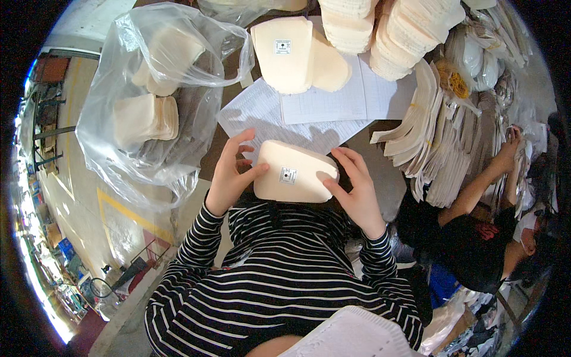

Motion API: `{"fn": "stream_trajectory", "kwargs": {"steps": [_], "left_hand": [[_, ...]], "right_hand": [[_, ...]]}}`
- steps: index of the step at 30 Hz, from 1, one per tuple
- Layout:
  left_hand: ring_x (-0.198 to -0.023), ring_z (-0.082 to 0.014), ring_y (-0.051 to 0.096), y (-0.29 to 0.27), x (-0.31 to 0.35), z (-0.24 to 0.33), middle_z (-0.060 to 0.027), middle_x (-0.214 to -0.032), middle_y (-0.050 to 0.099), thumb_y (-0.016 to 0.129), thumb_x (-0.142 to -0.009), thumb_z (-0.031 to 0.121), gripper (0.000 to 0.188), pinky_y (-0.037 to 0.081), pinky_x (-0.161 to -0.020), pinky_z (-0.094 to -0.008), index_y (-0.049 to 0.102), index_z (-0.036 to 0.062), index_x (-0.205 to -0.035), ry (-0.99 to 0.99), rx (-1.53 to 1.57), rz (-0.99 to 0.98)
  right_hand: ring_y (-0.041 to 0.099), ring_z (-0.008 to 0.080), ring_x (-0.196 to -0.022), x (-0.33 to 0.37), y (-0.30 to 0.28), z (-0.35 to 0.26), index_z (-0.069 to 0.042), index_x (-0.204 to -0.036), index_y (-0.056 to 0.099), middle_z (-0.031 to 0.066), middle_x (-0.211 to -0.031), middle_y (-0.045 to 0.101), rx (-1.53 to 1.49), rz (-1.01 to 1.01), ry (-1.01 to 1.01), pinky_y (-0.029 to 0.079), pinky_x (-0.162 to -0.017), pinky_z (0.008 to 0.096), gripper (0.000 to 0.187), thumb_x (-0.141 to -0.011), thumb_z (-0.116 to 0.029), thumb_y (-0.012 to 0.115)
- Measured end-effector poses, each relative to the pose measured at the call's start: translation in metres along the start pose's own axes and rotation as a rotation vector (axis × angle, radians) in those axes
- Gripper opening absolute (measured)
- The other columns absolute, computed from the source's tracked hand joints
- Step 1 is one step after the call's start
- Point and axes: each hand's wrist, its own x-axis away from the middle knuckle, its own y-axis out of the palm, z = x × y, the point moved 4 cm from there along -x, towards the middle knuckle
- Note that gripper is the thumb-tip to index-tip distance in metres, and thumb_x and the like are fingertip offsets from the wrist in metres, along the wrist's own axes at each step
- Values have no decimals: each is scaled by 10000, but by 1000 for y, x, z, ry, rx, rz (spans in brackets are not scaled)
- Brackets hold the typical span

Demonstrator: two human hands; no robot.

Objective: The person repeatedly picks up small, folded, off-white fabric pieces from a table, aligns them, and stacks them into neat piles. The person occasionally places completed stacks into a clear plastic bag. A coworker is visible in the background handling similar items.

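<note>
In front of my body is a stack of cream-coloured, rounded pads (275,156) with a small printed label on its top face. My right hand (360,193) grips the stack's right end, its thumb on the top face and its fingers at the far corner. On the other side, my left hand (231,174) has its fingers spread apart, and only the thumb touches the left edge of the stack. Just beyond lies another labelled stack of pads (282,71), partly over a loose pad pile (330,65).
Printed paper sheets (324,110) lie under the far stacks. A clear plastic bag (98,137) at left contains more pads (134,119). Tall pad piles (410,35) and bundled cream strips (416,131) stand at right. A co-worker in black (476,238) reaches into material at the far right.
</note>
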Motion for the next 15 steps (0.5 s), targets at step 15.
{"fn": "stream_trajectory", "kwargs": {"steps": [15], "left_hand": [[-936,-194,641,9,-163,41,-116,-1123,665,809,-785,128,602,526,-835,-315,545,-34,-1300,290,-217,424]], "right_hand": [[580,330,-1205,1,-19,-14,-14,-1209,648,167,-1298,580,-35,143,-11,451,-1035,388,362,-850,-10,690]]}}
